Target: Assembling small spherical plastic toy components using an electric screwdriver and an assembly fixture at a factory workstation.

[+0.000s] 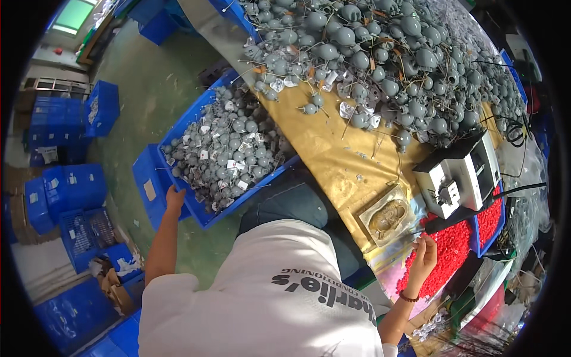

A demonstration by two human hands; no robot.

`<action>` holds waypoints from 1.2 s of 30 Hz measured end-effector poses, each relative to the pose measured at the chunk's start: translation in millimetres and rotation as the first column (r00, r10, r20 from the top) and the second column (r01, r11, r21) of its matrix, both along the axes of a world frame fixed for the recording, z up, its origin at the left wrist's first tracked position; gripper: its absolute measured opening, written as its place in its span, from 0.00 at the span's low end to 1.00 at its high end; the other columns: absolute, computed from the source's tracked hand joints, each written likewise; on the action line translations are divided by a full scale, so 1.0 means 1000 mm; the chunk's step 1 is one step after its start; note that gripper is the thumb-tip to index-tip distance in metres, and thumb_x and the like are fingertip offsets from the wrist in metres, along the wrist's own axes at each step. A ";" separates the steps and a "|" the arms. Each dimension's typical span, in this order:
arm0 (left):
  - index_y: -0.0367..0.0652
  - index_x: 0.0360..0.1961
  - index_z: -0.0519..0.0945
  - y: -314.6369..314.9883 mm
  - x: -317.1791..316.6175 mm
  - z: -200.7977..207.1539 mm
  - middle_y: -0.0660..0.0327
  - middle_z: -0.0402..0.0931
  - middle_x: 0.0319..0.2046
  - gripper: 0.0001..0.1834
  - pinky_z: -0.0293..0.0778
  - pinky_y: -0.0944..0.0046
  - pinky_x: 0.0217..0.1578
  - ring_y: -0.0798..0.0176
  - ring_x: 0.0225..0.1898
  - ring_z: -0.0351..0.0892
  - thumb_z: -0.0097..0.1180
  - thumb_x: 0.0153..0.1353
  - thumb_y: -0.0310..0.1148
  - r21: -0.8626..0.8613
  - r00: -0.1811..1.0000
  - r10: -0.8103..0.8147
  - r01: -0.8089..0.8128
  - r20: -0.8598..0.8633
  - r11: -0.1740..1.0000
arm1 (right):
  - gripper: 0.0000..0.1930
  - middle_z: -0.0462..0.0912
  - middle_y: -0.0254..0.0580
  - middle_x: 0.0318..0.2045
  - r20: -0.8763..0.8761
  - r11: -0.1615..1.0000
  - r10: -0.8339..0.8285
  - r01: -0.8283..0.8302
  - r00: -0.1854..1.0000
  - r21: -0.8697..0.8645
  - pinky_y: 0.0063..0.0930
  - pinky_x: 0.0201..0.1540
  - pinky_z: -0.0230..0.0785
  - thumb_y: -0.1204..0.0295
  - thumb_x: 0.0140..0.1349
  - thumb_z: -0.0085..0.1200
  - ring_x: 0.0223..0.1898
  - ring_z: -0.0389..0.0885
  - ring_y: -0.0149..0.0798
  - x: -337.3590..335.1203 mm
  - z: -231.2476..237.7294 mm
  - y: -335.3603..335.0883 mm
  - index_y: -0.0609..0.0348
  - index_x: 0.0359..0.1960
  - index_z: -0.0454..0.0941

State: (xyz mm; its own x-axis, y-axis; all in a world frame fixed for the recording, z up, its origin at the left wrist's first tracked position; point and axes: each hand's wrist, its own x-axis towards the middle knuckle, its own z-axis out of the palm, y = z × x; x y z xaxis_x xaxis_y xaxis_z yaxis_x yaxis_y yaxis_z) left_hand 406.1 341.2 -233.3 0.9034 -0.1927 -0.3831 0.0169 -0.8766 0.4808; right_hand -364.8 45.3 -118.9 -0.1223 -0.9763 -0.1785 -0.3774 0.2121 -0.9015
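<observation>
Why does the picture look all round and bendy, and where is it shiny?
In the head view, a wide fisheye lens bends edges near the rounded rim; also in the head view, light gleams on the gold cloth and gray pieces.

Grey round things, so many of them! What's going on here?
Someone in a white shirt has their left grip at the rim of a blue crate full of grey rounded parts. Their right grip is near a pile of small red pieces; I can't tell whether it holds anything. A bigger grey heap covers part of the gold-covered table.
</observation>
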 end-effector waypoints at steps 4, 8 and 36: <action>0.36 0.57 0.80 -0.088 -0.001 0.014 0.51 0.82 0.52 0.19 0.76 0.59 0.53 0.55 0.52 0.83 0.60 0.66 0.30 -0.106 0.933 -0.311 0.333 0.182 0.937 | 0.09 0.82 0.45 0.40 -0.647 0.954 0.175 -0.291 0.742 -0.075 0.32 0.41 0.75 0.78 0.68 0.57 0.39 0.83 0.43 0.013 0.022 0.000 0.62 0.48 0.80; 0.39 0.53 0.82 -0.258 -0.119 0.088 0.53 0.83 0.49 0.15 0.76 0.55 0.54 0.51 0.54 0.82 0.59 0.66 0.28 -0.285 0.666 -0.612 0.741 0.428 0.607 | 0.11 0.79 0.51 0.39 -0.738 0.930 0.265 -0.368 0.620 0.025 0.43 0.41 0.74 0.80 0.62 0.60 0.39 0.80 0.54 0.017 0.025 0.009 0.61 0.45 0.80; 0.44 0.41 0.79 -0.407 -0.394 0.115 0.58 0.77 0.43 0.15 0.70 0.48 0.51 0.49 0.51 0.75 0.68 0.53 0.31 0.106 -0.305 -0.627 0.937 0.717 -0.334 | 0.05 0.81 0.30 0.35 0.294 0.975 -0.205 0.223 0.934 -0.027 0.18 0.37 0.70 0.78 0.71 0.59 0.33 0.77 0.24 0.013 -0.004 0.026 0.63 0.45 0.80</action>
